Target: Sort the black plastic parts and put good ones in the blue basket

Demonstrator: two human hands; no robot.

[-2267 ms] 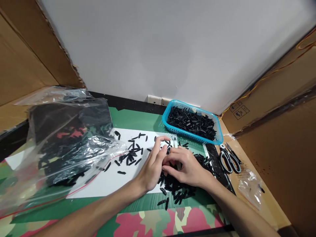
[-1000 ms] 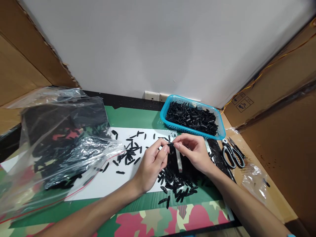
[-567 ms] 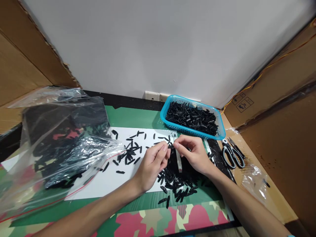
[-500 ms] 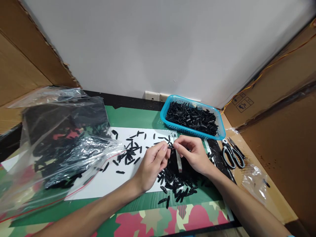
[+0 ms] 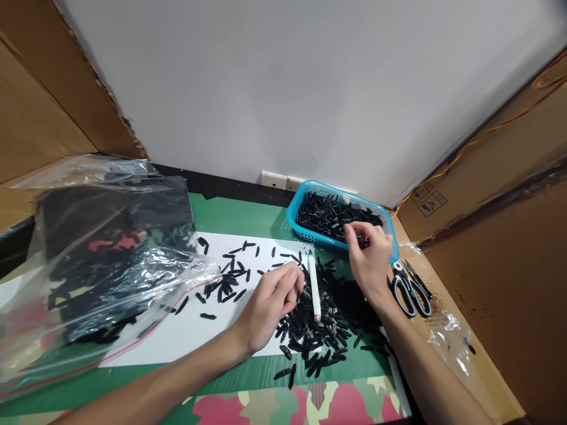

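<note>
Pieces, black and elongated (image 5: 315,330), form a loose pile at lower centre of the frame; others lie scattered on the white sheet (image 5: 177,333) to the left, and more fill the perforated blue plastic basket (image 5: 293,229) at centre right.

Right hand (image 5: 371,255): positioned over the near right part of the basket. Thumb and index fingertips are drawn close together — whether they touch or hold a piece cannot be told. Left hand (image 5: 275,296): located at the left edge of the pile, fingers curled closed with the thumb against the index finger; any content is hidden.

A slim white pen-like stick (image 5: 314,289) lies on the pile, between the hands. Scissors with grey-and-black handles (image 5: 411,298) rest right of the basket, beside a slender pointed metal tool (image 5: 417,278). A small clear bag (image 5: 449,339) lies below them, at lower right.

A large transparent zip bag (image 5: 128,265) with a red seal line occupies the left of the frame — black pieces show inside. The green work surface (image 5: 237,217) extends beneath the sheet and basket; a camouflage-patterned strip (image 5: 266,407) borders the bottom edge.
</note>
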